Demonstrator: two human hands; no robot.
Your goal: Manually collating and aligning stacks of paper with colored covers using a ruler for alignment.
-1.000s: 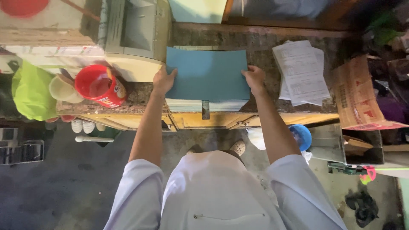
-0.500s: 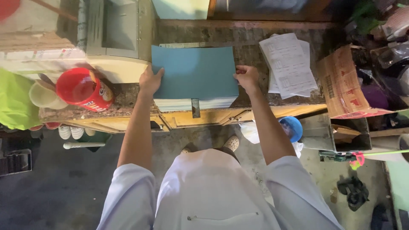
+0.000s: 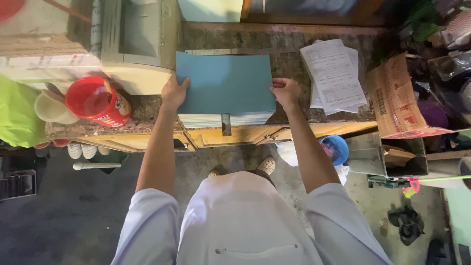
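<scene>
Hands come first: our left hand (image 3: pixel 172 93) lies open against the left edge of the blue stack of paper (image 3: pixel 224 84), fingers spread and pressing on the side of the top sheet. Our right hand (image 3: pixel 286 91) is at the right edge, with the fingers curled together against the paper; we cannot tell if it pinches a sheet or only pushes. So the stack is held between both hands, not lifted.

This stack, with a blue cover sheet on top and pale sheets below it, lies on the dark stone counter (image 3: pixel 304 34), near its front edge. A small dark clip or tab (image 3: pixel 225 123) stands at the middle of the front side of the stack.

To square the stack well, we think both hands should press inward with equal force and keep the palms flat, so the sheets slide into line and do not bend. The front edge hangs close to the counter rim, so we should not push the stack toward ourselves.

Just left of the left hand is a beige machine (image 3: pixel 140 44), and in front of it a red plastic jar (image 3: pixel 98 102) lies on its side, beside a cream cup (image 3: pixel 51 108). To the right of the stack, near but apart, lie white printed sheets (image 3: pixel 333 76), and further right an open cardboard box (image 3: pixel 400 98).
</scene>
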